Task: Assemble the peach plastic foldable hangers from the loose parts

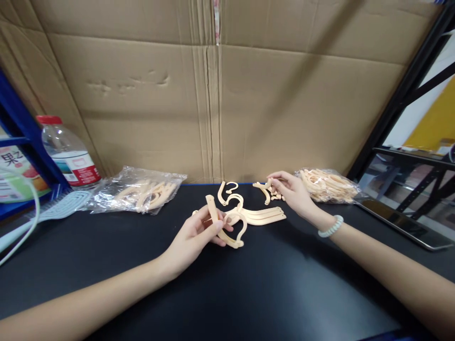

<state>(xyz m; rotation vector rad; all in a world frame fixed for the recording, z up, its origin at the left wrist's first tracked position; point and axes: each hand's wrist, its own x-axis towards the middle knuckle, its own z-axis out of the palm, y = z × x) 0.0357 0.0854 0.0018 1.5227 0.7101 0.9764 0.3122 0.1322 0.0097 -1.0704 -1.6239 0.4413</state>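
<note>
My left hand [194, 237] is closed on a cream plastic clothes hanger part [232, 242], a curved arm with a hook, held tilted above the table. Just behind it lie several stacked hangers [265, 216] with their arms pointing right and a hook on top. My right hand [293, 192] is over a small pile of cream pieces [277, 195], fingertips drawn together; what is between them is too small to make out. Beside that pile rest loose hanger arms [265, 192]. Another arm [221, 193] and a loose hook [232, 187] lie further back.
Clear bags of cream hanger parts lie at the left [142, 194] and right [325, 184]. A red-capped bottle [73, 156] and a pale blue hairbrush [66, 207] are at the left. A phone-like dark slab [405, 225] lies right. Cardboard [142, 104] stands behind the black table [227, 293].
</note>
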